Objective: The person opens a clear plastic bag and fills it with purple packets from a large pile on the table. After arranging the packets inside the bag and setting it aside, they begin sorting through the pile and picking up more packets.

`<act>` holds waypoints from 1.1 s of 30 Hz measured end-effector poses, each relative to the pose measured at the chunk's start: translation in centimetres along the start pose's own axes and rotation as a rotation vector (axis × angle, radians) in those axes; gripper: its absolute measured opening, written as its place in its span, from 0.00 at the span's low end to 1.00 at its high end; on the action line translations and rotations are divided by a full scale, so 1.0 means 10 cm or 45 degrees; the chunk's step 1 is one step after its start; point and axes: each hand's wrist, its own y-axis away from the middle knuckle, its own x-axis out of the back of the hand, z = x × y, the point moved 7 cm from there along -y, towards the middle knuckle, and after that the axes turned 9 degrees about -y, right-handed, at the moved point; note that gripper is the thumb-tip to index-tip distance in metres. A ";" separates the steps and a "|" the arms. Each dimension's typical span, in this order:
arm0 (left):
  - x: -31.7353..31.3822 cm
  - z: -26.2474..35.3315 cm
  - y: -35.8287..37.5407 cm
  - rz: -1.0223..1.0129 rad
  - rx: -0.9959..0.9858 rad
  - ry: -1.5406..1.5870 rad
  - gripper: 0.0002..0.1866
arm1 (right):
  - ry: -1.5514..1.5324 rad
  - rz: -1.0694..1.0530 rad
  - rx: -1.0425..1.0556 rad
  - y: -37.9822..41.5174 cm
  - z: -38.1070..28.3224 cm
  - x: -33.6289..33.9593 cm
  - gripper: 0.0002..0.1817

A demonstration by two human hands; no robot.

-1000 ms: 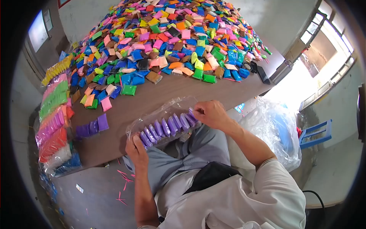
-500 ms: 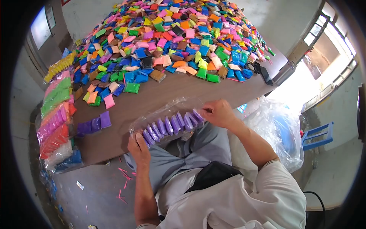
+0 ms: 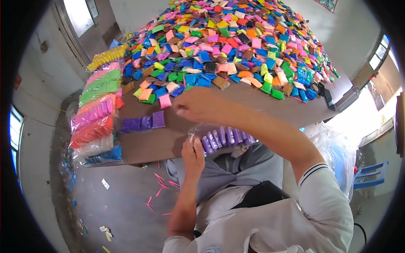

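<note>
My left hand (image 3: pixel 193 155) grips the left end of a clear plastic bag (image 3: pixel 197 130) at the table's front edge, above my lap. Inside the bag, a row of small purple packets (image 3: pixel 230 135) stands side by side; my right forearm passes over its far end. My right hand (image 3: pixel 194 104) is over the table, left of the bag's middle, its fingers smeared by motion. Left of it, a few loose purple packets (image 3: pixel 157 119) lie in a short row. A pink packet (image 3: pixel 165 101) is close beside its fingertips.
A large heap of multicoloured packets (image 3: pixel 236 46) covers the back of the brown table (image 3: pixel 168 145). Filled clear bags sorted by colour, such as a red one (image 3: pixel 93 131), line the left edge. A dark phone (image 3: pixel 329 100) and a metal flask (image 3: pixel 348 99) stand at right. Pink strips (image 3: pixel 160 181) litter the floor.
My right hand has left the bag's right end and swung left over the table. My left hand still holds the bag. The view has turned to the left.
</note>
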 end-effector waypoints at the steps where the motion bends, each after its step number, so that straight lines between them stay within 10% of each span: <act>1: -0.01 -0.01 0.00 -0.010 0.006 -0.018 0.12 | 0.021 -0.146 -0.045 -0.20 0.05 -0.25 0.10; 7: -0.03 -0.03 -0.02 -0.068 0.021 -0.026 0.11 | 0.296 -0.494 -0.156 -0.80 0.29 -1.39 0.10; 16: -0.04 -0.11 0.02 -0.035 -0.103 -0.012 0.11 | 0.285 -0.199 0.094 -0.76 0.39 -1.67 0.11; 27: 0.00 0.00 -0.01 -0.014 -0.058 -0.007 0.14 | -0.409 0.250 -0.282 0.50 0.20 0.97 0.14; 33: -0.02 0.01 -0.01 -0.009 -0.040 -0.027 0.16 | -0.824 0.585 -0.758 1.97 0.62 1.05 0.22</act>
